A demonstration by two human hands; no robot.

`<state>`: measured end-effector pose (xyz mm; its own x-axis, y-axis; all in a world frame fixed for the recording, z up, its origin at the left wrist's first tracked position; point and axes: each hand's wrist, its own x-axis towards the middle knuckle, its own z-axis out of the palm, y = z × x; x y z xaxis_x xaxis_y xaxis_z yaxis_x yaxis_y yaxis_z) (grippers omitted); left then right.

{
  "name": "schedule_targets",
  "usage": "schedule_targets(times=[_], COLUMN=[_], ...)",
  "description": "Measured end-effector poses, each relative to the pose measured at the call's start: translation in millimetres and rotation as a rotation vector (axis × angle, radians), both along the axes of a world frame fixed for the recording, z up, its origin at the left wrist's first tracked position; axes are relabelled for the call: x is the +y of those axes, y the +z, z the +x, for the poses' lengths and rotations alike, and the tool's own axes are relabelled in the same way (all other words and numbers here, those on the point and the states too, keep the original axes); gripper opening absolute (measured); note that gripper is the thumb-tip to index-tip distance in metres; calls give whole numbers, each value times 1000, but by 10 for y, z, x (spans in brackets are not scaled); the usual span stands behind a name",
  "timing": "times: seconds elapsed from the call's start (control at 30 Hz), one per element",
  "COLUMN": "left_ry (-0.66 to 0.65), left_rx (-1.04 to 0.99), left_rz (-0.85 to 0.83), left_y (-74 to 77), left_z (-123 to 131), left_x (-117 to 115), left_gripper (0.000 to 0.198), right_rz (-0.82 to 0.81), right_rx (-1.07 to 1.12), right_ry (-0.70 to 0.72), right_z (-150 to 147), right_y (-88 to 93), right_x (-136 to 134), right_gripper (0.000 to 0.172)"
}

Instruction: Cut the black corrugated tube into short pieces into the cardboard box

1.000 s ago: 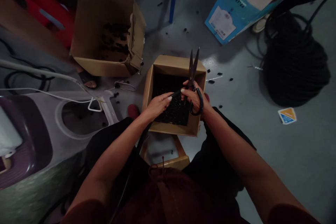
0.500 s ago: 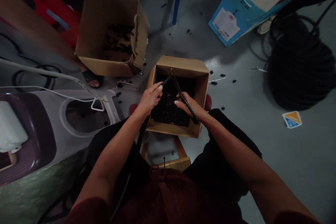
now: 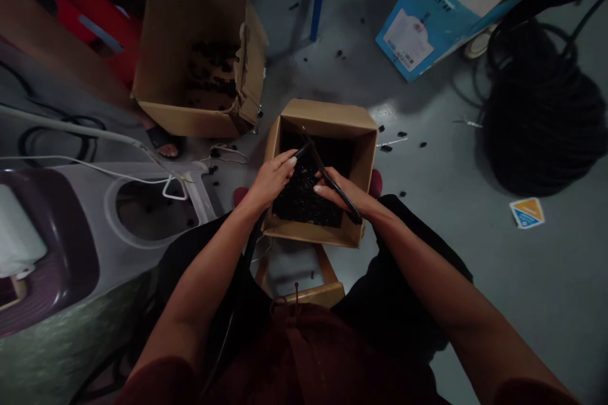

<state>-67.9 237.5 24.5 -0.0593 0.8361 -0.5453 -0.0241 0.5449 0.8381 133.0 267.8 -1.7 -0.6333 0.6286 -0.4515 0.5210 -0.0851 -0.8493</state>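
Observation:
My left hand is closed around a ribbed black tube, its end pointing up and right over an open cardboard box. From that hand the tube trails down past my left thigh. My right hand grips a long, dark, narrow tool, perhaps scissors; its kind is not clear. The tool slants across the box, and its upper part crosses at the tube's end. Many short black pieces lie inside the box, between and below my hands.
Another cardboard box with dark pieces stands beyond, near a person's sandalled foot. At left is a translucent plastic stool. A blue carton and a large black coil sit at right. Black bits dot the floor.
The tool in my right hand has tilted, its tip shifting slightly left across the tube's end. My left hand still holds the tube in nearly the same place.

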Motion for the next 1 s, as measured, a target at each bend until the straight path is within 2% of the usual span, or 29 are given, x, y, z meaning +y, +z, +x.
schedule_targets(times=[0.33, 0.57, 0.7, 0.87, 1.0], left_ry=[-12, -1, -16, -69, -186], left_rx=[52, 31, 13, 40, 153], left_rz=[17, 11, -2, 27, 132], left_y=[-24, -3, 21, 1, -25], left_z=[-10, -11, -7, -18, -70], left_x=[-3, 0, 0, -4, 7], left_gripper=[37, 42, 41, 39, 32], right_rz=[-44, -46, -38, -18, -11], right_rx=[54, 90, 79, 67, 23], right_ry=[53, 18, 16, 29, 42], right_z=[11, 19, 31, 32, 23], right_y=[-55, 38, 35, -36, -61], right_x=[-11, 3, 9, 0, -9], right_gripper=[59, 57, 55, 56, 56])
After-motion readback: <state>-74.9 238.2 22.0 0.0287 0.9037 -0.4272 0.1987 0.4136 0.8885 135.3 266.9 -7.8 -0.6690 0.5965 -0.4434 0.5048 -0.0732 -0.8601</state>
